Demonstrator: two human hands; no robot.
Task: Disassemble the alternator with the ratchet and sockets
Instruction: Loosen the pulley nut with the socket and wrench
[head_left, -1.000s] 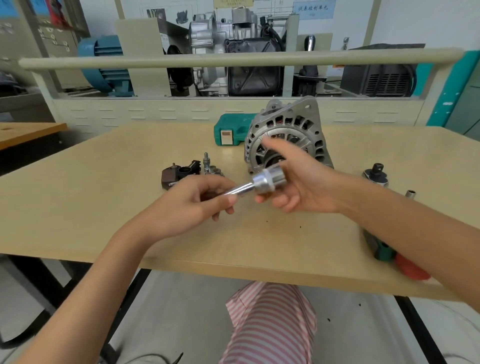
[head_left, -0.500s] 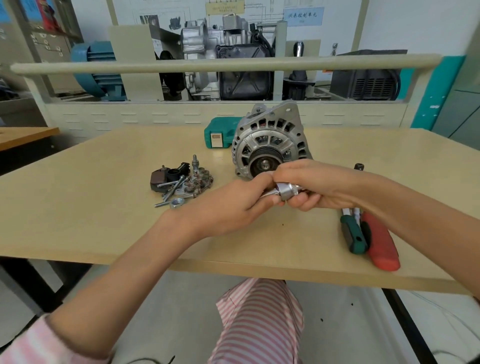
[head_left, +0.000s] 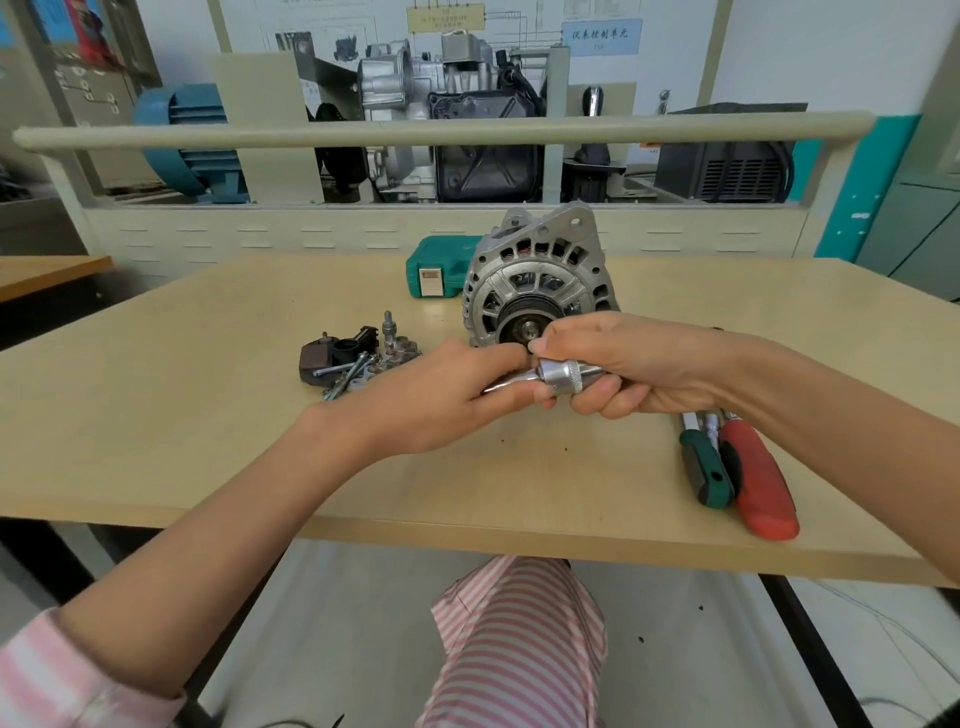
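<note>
Since half a second ago your two hands have stayed together in front of the alternator (head_left: 537, 280), and they have hardly moved. A second ago they were held up higher and the socket was easy to see; now they sit lower, close over the desk (head_left: 208, 374).

Your left hand (head_left: 441, 395) reaches in from the lower left with its back facing up. Its fingers are curled and pinch the thin shiny end of the ratchet (head_left: 511, 383). Your right hand (head_left: 634, 364) comes in from the right. Its fingers wrap around the socket (head_left: 563, 378), with the thumb on top and the other fingers curled under it.

The socket sits between your two hands, and the ratchet tip goes into it. Both are just in front of the alternator's round pulley, a little below its middle. The alternator stands upright on the desk, with the green case (head_left: 441, 270) behind it.

A pile of small parts (head_left: 358, 358) lies on the desk left of your hands. A green-handled tool (head_left: 706, 467) and a red-handled tool (head_left: 758, 483) lie side by side at the right.
</note>
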